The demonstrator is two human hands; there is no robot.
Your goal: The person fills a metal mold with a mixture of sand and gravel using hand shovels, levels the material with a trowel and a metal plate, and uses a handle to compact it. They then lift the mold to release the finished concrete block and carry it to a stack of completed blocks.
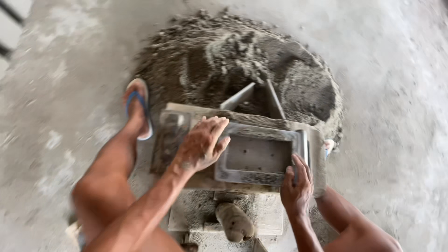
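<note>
A grey rectangular metal mould point(257, 154), caked with cement, lay flat on a mortar-smeared board point(196, 179), its open side up and its shallow rectangular hollow bare and dusty. The mould's raised rim ran round all four sides, with rounded corners and a narrow upright plate along its right end. The left hand point(201, 143) rested palm down over the mould's left edge, fingers spread across the rim's top corner. The right hand point(296, 185) gripped the lower right corner, its fingers hooked over the rim. The mould sat just in front of a heap of damp grey mortar point(233, 65).
</note>
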